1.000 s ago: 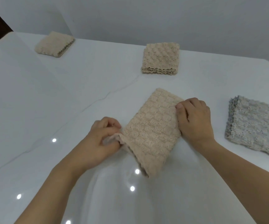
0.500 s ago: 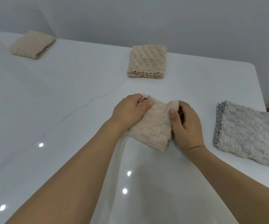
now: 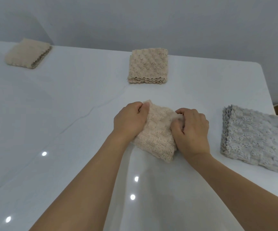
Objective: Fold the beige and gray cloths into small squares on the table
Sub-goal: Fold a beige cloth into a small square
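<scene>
White table (image 3: 68, 114) | beige cloths: 3 (image 3: 155, 134) | gray: 1 (image 3: 255, 139) | hands: 2 (image 3: 129, 120)

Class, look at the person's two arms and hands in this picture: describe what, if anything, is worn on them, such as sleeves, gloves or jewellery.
Nothing is worn that the view shows. The left hand and right hand are bare, with no gloves, and no rings can be seen on the visible fingers. Both forearms are uncovered from the wrists down to the bottom edge of the picture, with no sleeve, watch or bracelet in sight. The upper arms lie outside the frame.
</scene>
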{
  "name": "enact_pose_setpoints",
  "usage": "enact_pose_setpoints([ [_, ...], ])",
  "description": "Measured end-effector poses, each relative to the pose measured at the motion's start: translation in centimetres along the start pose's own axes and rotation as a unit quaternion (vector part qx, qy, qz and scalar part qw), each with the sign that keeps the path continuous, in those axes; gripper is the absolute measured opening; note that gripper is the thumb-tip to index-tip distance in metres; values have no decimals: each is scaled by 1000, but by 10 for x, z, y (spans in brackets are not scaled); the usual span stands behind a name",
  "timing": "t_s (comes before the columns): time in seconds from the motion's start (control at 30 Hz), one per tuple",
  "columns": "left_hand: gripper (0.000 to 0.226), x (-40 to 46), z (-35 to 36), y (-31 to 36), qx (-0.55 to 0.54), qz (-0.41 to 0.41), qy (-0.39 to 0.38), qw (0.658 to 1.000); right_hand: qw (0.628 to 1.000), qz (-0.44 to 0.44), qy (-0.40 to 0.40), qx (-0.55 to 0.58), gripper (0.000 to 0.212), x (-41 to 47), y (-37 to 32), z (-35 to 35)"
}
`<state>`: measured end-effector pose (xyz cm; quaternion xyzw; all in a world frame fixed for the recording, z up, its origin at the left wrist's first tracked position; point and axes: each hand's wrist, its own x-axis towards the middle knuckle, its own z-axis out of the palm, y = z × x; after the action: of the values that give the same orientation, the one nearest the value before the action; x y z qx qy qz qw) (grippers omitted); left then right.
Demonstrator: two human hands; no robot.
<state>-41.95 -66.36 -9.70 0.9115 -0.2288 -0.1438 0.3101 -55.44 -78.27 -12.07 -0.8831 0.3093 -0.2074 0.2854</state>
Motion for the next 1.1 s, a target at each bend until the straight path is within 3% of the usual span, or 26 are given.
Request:
enact_pose_setpoints([
  [0.27,48,4,4,6,40,-11,40,998,993,-58,-8,-103,27,2,4,8],
  [0.37,43,-1,-6,3,-49,-48,-19,997,989,-62,0,-136,30,2,4,12],
  [0.47,29,-16,-27,-5,-192,-100,-86,973,986,-57,13,-153,35,2,3,13],
  [0.57,12,-44,-40,-22,-228,-101,-151,956,985,-57,14,-165,34,2,4,13],
  [0.67,15,-65,-41,-34,-256,-89,-164,949,985,-60,12,-160,34,1,4,14],
  [0.83,9,-47,-39,-35,-339,-98,-88,932,988,-54,-1,-148,32,2,3,12],
  [0.93,11,-36,-32,-41,-327,-100,-23,939,988,-49,-1,-148,34,2,3,12],
  [1.03,20,-54,-17,-49,-80,-35,131,988,988,-42,4,-146,34,3,1,12],
  [1.1,27,-77,-7,-43,36,66,238,968,989,-36,11,-141,36,2,0,12],
])
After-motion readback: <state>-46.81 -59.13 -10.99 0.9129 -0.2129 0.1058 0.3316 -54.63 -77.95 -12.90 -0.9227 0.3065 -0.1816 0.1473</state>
